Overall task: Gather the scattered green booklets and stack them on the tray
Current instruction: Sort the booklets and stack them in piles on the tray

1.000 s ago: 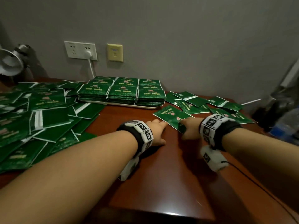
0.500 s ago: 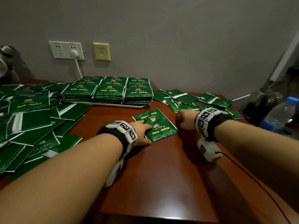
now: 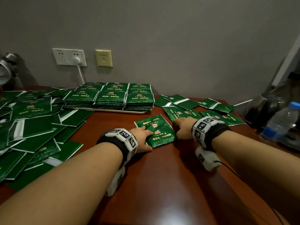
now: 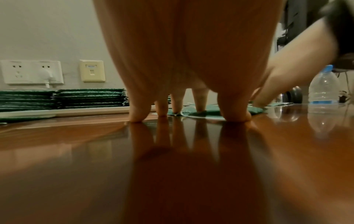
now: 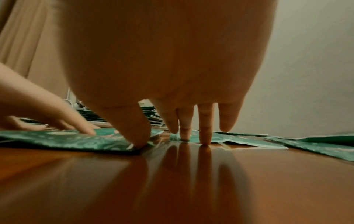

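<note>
Two overlapping green booklets (image 3: 156, 132) lie on the brown table in front of the tray (image 3: 113, 110). The tray holds neat stacks of booklets (image 3: 110, 98). My left hand (image 3: 142, 135) presses straight fingers (image 4: 200, 104) on the pair's left side, with its thumb and little finger on the wood. My right hand (image 3: 183, 127) is at the pair's right edge. Its thumb (image 5: 138, 136) touches that edge, and its fingers (image 5: 184, 133) reach onto another booklet (image 3: 181, 113). Neither hand grips anything.
A big heap of loose booklets (image 3: 32, 124) covers the table's left. Several more booklets (image 3: 217, 104) lie scattered at the right rear. A water bottle (image 3: 282, 120) and dark items (image 3: 267, 108) stand at the far right. Wall sockets (image 3: 69, 56) with a plugged cord sit behind the tray.
The booklet has slid from the right-hand group toward the table's middle between my hands. My left fingers have come onto it. My right fingers now touch the booklet behind it.
</note>
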Demonstrator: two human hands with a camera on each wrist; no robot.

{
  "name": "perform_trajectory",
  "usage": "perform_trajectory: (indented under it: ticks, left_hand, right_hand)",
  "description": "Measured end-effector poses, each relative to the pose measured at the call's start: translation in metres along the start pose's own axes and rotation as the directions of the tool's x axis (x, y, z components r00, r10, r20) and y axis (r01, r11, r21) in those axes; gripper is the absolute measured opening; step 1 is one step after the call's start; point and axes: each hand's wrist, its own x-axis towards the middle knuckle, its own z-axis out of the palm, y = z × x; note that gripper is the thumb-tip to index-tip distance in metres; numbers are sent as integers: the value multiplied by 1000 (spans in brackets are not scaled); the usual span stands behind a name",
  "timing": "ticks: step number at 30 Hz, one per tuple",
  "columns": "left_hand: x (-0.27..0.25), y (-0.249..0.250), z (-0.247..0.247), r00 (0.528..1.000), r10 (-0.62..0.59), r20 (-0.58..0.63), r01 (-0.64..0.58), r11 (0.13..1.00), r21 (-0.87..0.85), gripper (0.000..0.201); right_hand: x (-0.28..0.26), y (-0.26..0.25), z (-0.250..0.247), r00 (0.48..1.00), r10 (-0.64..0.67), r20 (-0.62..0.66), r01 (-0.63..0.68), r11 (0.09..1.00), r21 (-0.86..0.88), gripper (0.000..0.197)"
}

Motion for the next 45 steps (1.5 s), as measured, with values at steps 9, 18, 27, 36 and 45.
perform_trajectory:
  ticks: [9, 18, 27, 36, 45]
  left_hand:
    - [-32, -15, -23, 983, -141, 115, 143, 990, -10, 86]
    - [-20, -1, -4, 991, 82, -110, -80, 997, 17, 101]
    - [8, -6, 2, 998, 52, -22, -53, 997, -64, 129]
    - [22, -11, -9, 993, 54, -106, -54, 999, -2, 121]
    - [-2, -28, -41, 953, 22, -302, -77, 982, -173, 7]
  right_hand:
    - [-50, -4, 16, 995, -81, 62, 84, 995, -59, 59]
    - [-55, -4, 5, 974, 194, -114, -183, 978, 99, 40]
    - [-38, 5, 24, 945, 304, 119, -305, 952, -10, 105]
    - [-35, 12, 16, 972, 232, 33, -233, 972, 41, 107]
    - [-45, -16, -13, 982, 38, -183, 24, 945, 327, 20]
